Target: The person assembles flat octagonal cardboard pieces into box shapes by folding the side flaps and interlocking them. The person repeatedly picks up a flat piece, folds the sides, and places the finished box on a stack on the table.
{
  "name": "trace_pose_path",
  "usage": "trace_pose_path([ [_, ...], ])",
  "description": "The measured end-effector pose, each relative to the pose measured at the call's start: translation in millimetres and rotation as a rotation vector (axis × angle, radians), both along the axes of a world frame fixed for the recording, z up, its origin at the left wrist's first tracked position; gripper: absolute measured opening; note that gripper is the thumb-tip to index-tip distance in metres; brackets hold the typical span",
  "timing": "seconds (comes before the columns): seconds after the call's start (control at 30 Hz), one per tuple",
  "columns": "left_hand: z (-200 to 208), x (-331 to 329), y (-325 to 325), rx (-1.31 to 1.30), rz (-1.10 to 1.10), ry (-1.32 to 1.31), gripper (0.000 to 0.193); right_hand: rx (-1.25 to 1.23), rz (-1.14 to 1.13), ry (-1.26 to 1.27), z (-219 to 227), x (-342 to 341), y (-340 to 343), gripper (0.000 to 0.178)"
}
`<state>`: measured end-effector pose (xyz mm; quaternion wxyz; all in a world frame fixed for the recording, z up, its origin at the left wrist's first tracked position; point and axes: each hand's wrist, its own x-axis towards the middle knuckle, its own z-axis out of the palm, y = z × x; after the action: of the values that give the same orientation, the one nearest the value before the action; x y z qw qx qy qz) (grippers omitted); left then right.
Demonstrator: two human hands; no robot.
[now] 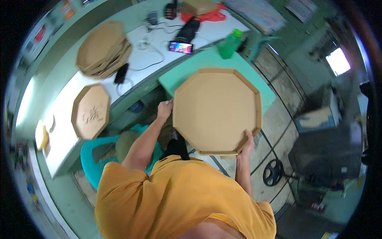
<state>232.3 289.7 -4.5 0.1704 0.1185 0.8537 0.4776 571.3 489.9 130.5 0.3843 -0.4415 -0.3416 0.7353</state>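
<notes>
A large eight-sided cardboard tray (217,111) with low folded walls is in front of me, its bare inside facing up. It covers part of a light green table (262,87). My right hand (246,146) grips its near right corner, thumb over the rim and the other fingers hidden beneath. My left hand (165,110) is closed at the tray's left edge, where its fingertips are partly hidden.
On the white counter at left are stacked cardboard trays (101,47), a smaller tray (91,111) holding small thin pieces, a lit phone (181,47) and cables. A green bottle (230,44) stands on the table's far edge. A teal chair (89,159) is beside my left arm.
</notes>
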Motion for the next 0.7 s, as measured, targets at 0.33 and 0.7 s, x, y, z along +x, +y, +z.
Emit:
trace_pose_path([
  [0.33, 84, -143, -276, -0.636, 0.719, 0.385, 0.061, -0.022, 0.156, -0.022, 13, -66, 3, 0.044],
  [0.7, 131, -78, -176, 0.792, 0.472, -0.448, 0.071, 0.035, 0.781, 0.333, 54, -217, -67, 0.070],
])
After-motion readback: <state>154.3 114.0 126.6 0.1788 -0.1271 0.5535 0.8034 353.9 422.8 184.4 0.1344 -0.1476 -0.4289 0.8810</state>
